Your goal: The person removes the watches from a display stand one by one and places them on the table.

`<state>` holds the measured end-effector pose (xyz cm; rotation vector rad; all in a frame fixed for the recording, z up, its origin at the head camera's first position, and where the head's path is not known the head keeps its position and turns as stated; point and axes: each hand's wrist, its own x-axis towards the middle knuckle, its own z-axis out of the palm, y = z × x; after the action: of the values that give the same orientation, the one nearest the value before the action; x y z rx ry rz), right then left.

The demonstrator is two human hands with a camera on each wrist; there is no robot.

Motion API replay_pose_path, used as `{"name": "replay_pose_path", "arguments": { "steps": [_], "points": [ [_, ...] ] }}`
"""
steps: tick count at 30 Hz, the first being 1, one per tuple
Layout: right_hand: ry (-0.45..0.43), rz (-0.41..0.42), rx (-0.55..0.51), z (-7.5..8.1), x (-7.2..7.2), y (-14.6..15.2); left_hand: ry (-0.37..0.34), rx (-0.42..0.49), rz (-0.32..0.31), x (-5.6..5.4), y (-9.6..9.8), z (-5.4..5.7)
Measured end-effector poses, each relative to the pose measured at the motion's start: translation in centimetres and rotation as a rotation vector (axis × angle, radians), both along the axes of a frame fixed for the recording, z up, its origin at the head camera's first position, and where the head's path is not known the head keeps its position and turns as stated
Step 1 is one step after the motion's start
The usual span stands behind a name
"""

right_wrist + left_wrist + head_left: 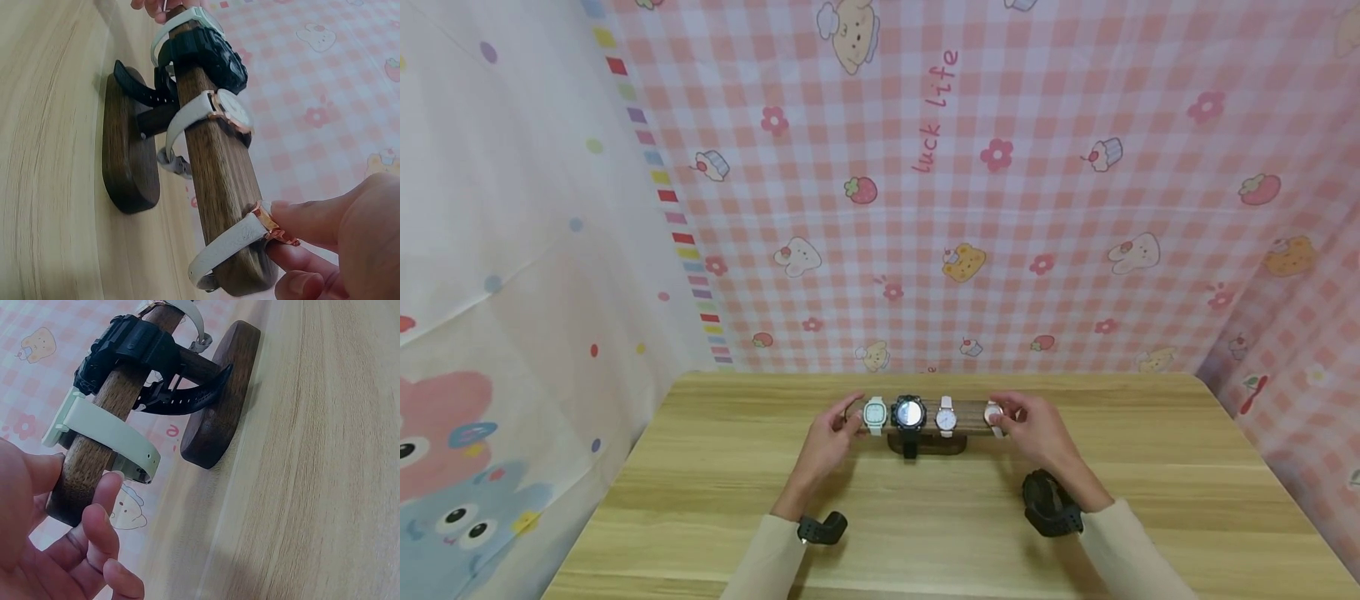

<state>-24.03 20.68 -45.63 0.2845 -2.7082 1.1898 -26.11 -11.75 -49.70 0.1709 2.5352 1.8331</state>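
A dark wooden watch stand (970,414), a crossbar on a rounded base, carries several watches. My left hand (829,437) pinches the bar's left end between thumb and fingers, beside a pale mint square watch (875,414). Right of that sit a bulky black watch (910,412), its strap end hanging down, and a white-strapped watch (946,419) with a round face. At the bar's right end, my right hand (1033,429) pinches the rose-gold case of another white-strapped watch (231,247). Its strap loops round the bar; thumb and finger partly cover the face.
The stand's base (228,394) rests on a light wood-grain table (925,517) towards its back edge. Behind hangs a pink checked cloth (887,225), with a white patterned cloth (535,250) at the left. A black strapped device (823,528) sits on each wrist.
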Motion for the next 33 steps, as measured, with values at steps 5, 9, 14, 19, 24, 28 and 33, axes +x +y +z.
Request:
{"name": "replay_pose_path", "arguments": {
  "steps": [5, 9, 14, 19, 24, 28, 33],
  "points": [
    [0.012, -0.014, 0.010, 0.1, 0.3, 1.0, 0.007, 0.011, -0.004, 0.0, 0.0, 0.0],
    [0.019, -0.025, 0.020, 0.2, 0.5, 1.8, 0.009, 0.021, -0.005, 0.0, 0.0, -0.1],
    [0.046, -0.029, 0.035, 0.4, 0.9, 2.4, 0.012, 0.016, -0.001, -0.1, -0.1, -0.1],
    [0.063, -0.021, 0.055, 0.8, 1.8, 2.6, 0.027, 0.011, -0.007, -0.1, -0.1, -0.2],
    [0.067, -0.012, 0.072, 1.3, 2.6, 2.5, 0.034, 0.013, -0.011, -0.1, -0.1, -0.2],
    [0.071, 0.003, 0.063, 1.7, 3.4, 1.9, 0.026, 0.020, -0.008, 0.0, 0.0, 0.0],
    [0.038, 0.025, 0.064, 2.0, 4.4, 0.9, 0.025, 0.008, -0.005, -0.1, 0.0, -0.2]
  ]
}}
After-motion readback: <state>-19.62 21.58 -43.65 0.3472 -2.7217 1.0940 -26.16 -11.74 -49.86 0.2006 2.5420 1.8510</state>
